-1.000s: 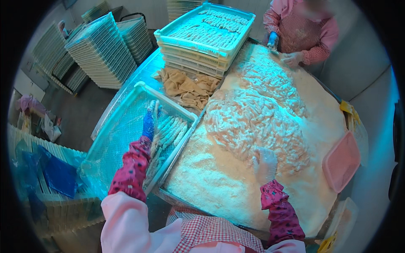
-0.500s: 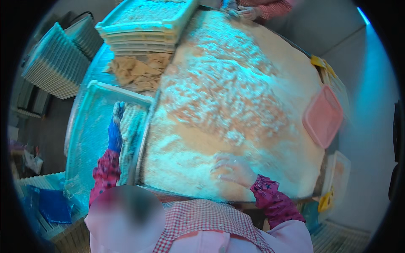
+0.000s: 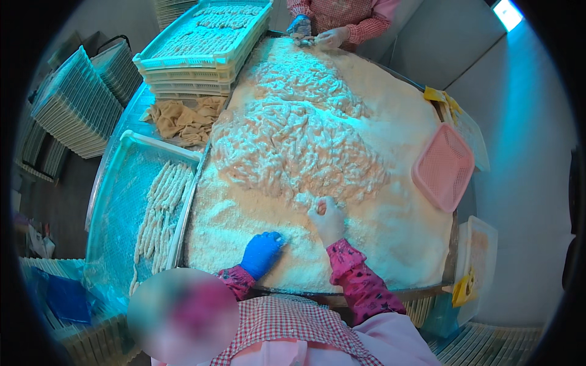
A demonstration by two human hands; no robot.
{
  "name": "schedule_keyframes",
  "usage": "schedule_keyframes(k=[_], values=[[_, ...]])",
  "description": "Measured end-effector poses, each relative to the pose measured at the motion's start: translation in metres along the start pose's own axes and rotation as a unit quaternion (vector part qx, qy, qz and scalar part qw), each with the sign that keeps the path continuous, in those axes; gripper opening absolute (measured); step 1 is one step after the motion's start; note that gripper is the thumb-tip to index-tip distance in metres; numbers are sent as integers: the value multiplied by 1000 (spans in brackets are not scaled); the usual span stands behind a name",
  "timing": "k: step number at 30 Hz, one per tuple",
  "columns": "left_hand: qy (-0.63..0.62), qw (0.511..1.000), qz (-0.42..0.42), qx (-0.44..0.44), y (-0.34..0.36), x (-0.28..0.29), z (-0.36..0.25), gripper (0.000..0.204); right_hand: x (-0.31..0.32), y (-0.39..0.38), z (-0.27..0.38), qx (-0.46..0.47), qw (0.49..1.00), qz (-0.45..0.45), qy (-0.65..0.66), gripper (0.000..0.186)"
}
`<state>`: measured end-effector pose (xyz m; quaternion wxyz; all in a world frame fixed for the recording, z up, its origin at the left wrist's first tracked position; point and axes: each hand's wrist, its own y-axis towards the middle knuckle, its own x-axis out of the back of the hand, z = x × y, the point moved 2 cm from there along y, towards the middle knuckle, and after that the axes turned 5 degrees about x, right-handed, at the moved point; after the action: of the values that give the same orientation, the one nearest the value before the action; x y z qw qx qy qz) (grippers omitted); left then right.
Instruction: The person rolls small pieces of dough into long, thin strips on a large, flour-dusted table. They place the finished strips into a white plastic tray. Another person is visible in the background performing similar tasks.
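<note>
A large heap of pale, flour-coated strips (image 3: 293,146) lies on the white powder (image 3: 390,244) that covers the table. At the heap's near edge, my right hand (image 3: 329,221), in a whitish glove, has its fingers curled in a pinch on a coated strip (image 3: 303,199). My left hand (image 3: 261,254), in a blue glove, rests low over the powder near the front edge. Its fingers are bent together, and whatever they may hold is hidden. To the left, a mesh tray (image 3: 113,201) holds a row of long coated strips (image 3: 162,213) along its right side.
Stacked trays (image 3: 189,76) with filled rows stand at the far left, behind a crumpled tan cloth (image 3: 183,119). A pink basket (image 3: 444,165) sits at the right edge. Across the table, a co-worker's gloved hands (image 3: 317,38) handle something. More tray stacks (image 3: 76,104) stand left.
My left hand has come from the tray back over the powder, to the right. My right hand has moved forward from the powder to the heap's edge and closed. The view has shifted slightly.
</note>
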<state>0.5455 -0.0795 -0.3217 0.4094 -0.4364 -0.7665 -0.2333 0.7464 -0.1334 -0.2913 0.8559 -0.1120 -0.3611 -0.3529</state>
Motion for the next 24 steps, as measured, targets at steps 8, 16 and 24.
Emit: schedule_keyframes(k=[8,16,24], values=[[-399,913,-77,-43,-2,31,13,25,16,-30,-39,69,992,-70,78,19],[2,992,-124,13,-21,23,-3,31,-11,2,-15,124,992,-29,23,18],[-118,972,-166,117,-13,-2,56,24,38,-11,16,198,972,-98,85,21]])
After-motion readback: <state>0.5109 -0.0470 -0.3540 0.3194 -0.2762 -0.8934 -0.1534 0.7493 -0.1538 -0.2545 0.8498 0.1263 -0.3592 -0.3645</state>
